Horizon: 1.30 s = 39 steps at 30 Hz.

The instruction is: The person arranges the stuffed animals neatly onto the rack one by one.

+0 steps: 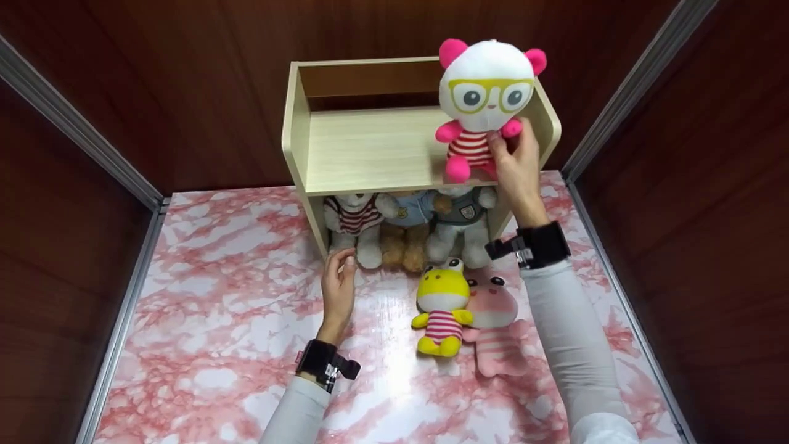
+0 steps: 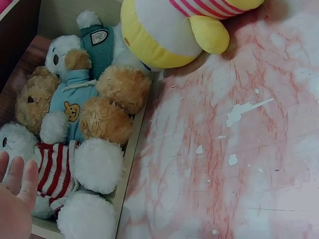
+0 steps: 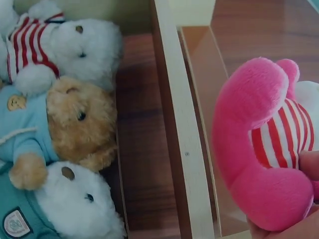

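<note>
My right hand (image 1: pixel 518 166) grips a plush panda (image 1: pixel 487 92) by its striped body, thumb across the front. The panda has a white head, pink ears and limbs, and yellow glasses. It is held upright over the right end of the shelf's upper board (image 1: pixel 370 148); in the right wrist view its pink feet (image 3: pixel 259 94) point toward the camera. Near the shelf's lower left front, my left hand (image 1: pixel 339 283) has relaxed fingers and holds nothing. In the left wrist view that hand (image 2: pixel 17 199) appears beside the white bear in the striped top (image 2: pixel 55 169).
Three plush bears sit in the lower compartment, the brown one (image 1: pixel 404 243) in the middle. A yellow plush frog (image 1: pixel 442 308) and a pink plush toy (image 1: pixel 496 333) lie on the marbled floor (image 1: pixel 234 296) before the shelf. Dark panels (image 1: pixel 61 246) enclose the sides and back.
</note>
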Tool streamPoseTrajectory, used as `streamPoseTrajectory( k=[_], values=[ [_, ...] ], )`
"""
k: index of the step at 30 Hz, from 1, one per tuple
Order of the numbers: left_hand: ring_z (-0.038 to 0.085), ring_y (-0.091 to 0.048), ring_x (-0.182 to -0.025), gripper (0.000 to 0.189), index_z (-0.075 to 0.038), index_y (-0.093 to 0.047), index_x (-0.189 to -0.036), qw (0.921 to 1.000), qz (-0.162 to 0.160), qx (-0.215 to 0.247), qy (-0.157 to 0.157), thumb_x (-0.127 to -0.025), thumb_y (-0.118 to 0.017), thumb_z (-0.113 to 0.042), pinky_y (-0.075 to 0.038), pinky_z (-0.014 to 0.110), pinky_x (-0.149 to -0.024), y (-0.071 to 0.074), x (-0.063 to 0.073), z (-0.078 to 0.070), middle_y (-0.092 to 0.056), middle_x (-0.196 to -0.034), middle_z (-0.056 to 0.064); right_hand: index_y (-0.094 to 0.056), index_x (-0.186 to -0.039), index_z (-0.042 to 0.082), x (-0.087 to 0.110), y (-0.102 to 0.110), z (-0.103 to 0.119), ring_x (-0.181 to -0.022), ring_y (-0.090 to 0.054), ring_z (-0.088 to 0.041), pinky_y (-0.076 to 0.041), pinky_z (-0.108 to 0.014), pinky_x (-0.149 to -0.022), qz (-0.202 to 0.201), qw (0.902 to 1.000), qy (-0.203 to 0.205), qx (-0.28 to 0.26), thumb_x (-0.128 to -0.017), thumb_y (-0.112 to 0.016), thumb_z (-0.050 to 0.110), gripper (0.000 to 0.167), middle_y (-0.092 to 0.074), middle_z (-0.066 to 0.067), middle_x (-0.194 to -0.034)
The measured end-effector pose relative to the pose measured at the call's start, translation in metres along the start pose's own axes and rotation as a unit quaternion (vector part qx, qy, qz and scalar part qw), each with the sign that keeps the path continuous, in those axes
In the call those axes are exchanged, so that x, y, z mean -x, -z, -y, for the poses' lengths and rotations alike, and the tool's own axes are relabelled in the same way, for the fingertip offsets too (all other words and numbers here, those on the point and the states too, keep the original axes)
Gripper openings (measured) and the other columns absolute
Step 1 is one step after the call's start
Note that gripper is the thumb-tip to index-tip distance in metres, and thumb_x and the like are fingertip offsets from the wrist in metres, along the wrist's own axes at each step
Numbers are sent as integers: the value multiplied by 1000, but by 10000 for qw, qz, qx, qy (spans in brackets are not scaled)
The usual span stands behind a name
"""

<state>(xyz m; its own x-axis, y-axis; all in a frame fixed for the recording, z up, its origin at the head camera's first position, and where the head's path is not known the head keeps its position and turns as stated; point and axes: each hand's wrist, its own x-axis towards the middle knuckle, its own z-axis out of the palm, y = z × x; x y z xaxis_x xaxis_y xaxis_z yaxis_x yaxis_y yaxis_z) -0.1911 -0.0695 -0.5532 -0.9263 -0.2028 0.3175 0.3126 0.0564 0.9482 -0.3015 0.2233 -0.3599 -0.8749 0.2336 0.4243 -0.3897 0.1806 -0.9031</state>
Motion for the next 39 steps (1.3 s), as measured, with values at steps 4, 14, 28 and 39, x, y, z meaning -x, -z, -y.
streamPoseTrajectory(
  k=[4, 14, 28, 39],
  values=[
    [32, -55, -120, 25, 9, -62, -127, 10000, -39, 10, 51, -108, -49, -1, -49, 33, -97, 1, -2, 21, -58, -127, 22, -54, -115, -2, -8, -2, 8, -105, -58, -19, -46, -28, -96, 2, 9995, -163, 274, -99, -55, -5, 17, -59, -9, -110],
    [34, -55, -117, 25, 15, -60, -124, 10000, -35, 63, 7, -107, -52, 0, -49, 27, -96, 2, 1, 0, -58, -125, 26, -53, -128, 2, -35, -2, -8, -114, -56, -16, -44, -24, -98, -56, 9985, -438, 320, -102, -54, 1, 26, -57, -8, -120],
    [25, -55, -116, 26, 14, -61, -124, 9998, -136, 59, 120, -107, -53, -3, -50, 27, -95, 1, -1, -1, -58, -125, 24, -49, -137, 4, -61, -5, -29, -122, -49, -11, -37, -15, -101, -185, 9948, -900, 445, -106, -52, 7, 31, -52, -5, -131],
    [28, -56, -115, 24, 13, -62, -123, 9998, -135, -27, 120, -107, -53, -3, -51, 31, -95, -3, -2, 0, -59, -123, 23, -53, -139, 5, -69, -6, -32, -122, -50, -11, -36, -14, -102, -201, 9937, -952, 559, -105, -53, 6, 34, -55, -6, -133]
  ],
)
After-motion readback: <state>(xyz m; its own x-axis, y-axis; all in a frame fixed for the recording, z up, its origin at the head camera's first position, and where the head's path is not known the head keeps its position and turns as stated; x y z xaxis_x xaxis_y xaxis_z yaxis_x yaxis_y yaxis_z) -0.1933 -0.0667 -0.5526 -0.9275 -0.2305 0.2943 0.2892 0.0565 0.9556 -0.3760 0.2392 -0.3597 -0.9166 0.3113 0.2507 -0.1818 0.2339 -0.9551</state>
